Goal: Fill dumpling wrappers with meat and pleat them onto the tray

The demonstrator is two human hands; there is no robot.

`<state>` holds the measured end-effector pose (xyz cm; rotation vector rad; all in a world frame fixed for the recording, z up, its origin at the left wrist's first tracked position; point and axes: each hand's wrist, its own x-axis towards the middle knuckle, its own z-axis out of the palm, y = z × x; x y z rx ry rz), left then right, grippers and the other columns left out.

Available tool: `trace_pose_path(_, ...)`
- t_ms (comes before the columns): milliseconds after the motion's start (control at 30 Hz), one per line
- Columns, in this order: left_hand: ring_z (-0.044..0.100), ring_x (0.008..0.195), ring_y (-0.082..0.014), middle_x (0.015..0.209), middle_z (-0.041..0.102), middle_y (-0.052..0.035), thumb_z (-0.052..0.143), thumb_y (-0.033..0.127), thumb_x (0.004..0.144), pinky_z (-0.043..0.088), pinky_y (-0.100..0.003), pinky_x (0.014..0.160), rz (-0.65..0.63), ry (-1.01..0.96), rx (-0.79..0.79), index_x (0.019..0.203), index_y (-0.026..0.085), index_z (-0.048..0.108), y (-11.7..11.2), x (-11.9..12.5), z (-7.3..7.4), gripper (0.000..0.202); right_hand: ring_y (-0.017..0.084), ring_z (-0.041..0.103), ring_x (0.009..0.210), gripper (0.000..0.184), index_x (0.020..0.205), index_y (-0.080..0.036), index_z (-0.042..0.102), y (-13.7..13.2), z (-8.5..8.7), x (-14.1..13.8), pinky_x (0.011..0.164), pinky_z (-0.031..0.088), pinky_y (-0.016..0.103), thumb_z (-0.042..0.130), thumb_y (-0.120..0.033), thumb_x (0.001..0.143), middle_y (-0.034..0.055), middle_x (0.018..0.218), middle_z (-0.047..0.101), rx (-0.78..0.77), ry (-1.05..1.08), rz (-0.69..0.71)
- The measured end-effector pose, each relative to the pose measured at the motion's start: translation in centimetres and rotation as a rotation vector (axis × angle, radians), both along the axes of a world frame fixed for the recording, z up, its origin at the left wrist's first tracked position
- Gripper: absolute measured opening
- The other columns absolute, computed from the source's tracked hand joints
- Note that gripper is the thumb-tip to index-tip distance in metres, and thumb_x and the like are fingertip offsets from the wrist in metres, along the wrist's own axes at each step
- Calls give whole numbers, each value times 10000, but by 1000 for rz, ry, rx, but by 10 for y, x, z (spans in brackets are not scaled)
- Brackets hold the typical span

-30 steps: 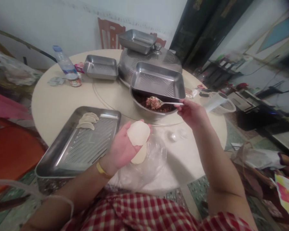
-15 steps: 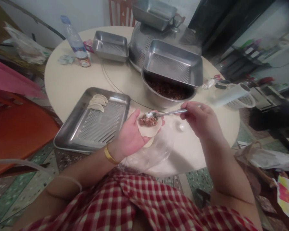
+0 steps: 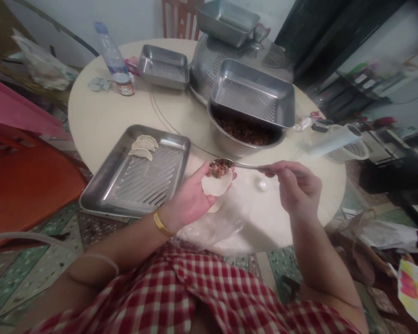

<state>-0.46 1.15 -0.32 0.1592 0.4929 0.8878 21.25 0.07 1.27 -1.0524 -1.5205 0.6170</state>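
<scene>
One pale wrapper (image 3: 215,187), chunky reddish filling (image 3: 218,170)

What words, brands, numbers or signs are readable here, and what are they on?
No text is readable.
Small jar: label too small and blurred.
Plastic bottle: label too blurred.
Yellow-and-pink packet, right edge: markings too blurred.

Pale wrapper (image 3: 216,186) on left hand (image 3: 192,200), reddish filling (image 3: 218,170) atop; spoon (image 3: 246,165) against filling.
</scene>
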Motion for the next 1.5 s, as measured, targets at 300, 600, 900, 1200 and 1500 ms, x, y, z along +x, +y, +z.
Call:
trace_pose_path(300,684,1043,-160,1050,724,-60,423,157,1005,533,-243,891,110,75,88,1051,155,694,-2,1,1,275,228,700,922,372,1183,-341,679,-38,-25,-27,723,565,417,525,-122,925,40,1056,770,319,-241,1)
trace_pose_path(600,705,896,-118,914,734,-35,457,48,948,552,-228,887,134,61,95,922,127,714,-1,-4,0,270,218,714,888,247,1036,-303,727,-33,-40,-48,703,566,397,523,-195,948,46,970,773,249,91,-81)
trace_pose_path(900,701,1038,-216,1007,732,-117,478,86,903,534,-295,935,45,-56,19,867,85,697,-2,-13,-2,222,191,732,813,151,925,-227,742,-27,-27,-29,619,547,313,592,-226,922,32,890,783,207,256,-124)
trace_pose_path(1200,731,915,-231,942,751,-129,386,296,1010,493,-345,944,-62,44,43,1092,97,636,3,-16,-2,330,221,723,890,232,1076,-276,729,-33,12,25,634,579,360,582,-194,915,43,1060,781,419,-348,170)
trace_pose_path(1500,750,813,-256,894,738,-82,368,318,1018,530,-330,769,-256,122,132,1149,119,626,8,-23,-16,352,197,748,923,344,1258,-306,674,-38,64,28,688,619,347,594,-235,931,26,1141,762,382,-671,440)
